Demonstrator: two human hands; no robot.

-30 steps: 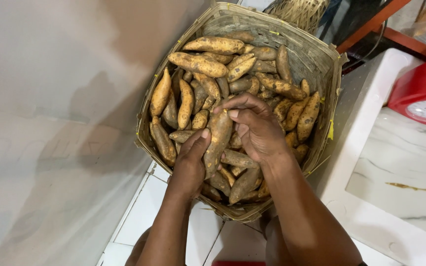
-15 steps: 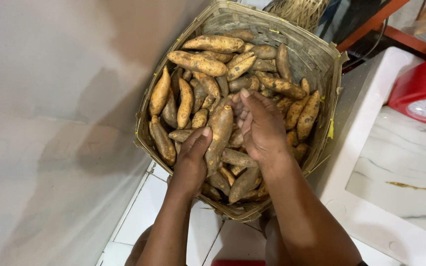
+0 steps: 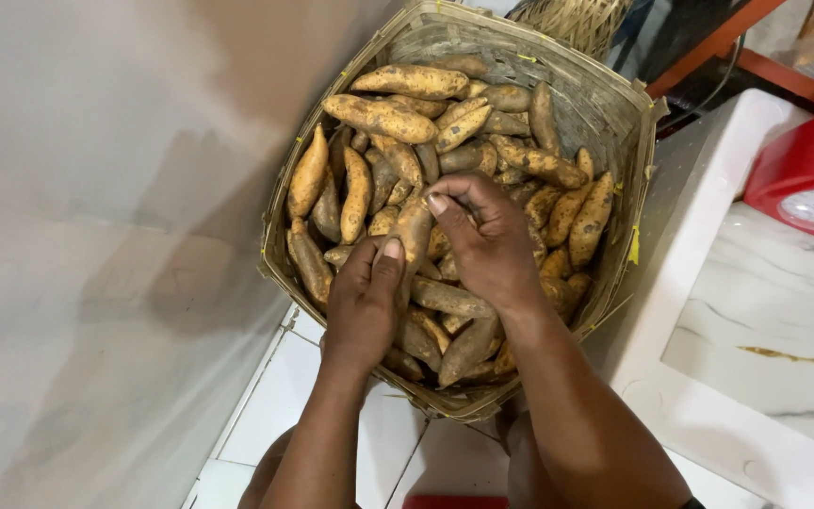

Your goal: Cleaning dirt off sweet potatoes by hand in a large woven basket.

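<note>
Sweet potato [image 3: 414, 236] gripped by fingers of both left hand [image 3: 362, 302] and right hand [image 3: 489, 247], over woven basket [image 3: 614, 104]

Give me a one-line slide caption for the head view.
Both hands, left hand and right hand, grip one sweet potato above a woven basket full of them.

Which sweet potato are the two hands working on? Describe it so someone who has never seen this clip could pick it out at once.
Start at the woven basket full of sweet potatoes on the tiled floor. In the middle of the pile, the left hand and right hand meet around one sweet potato. It lies on top of the others, and it is the only one gripped at both ends, with just its orange-brown middle showing.
</note>
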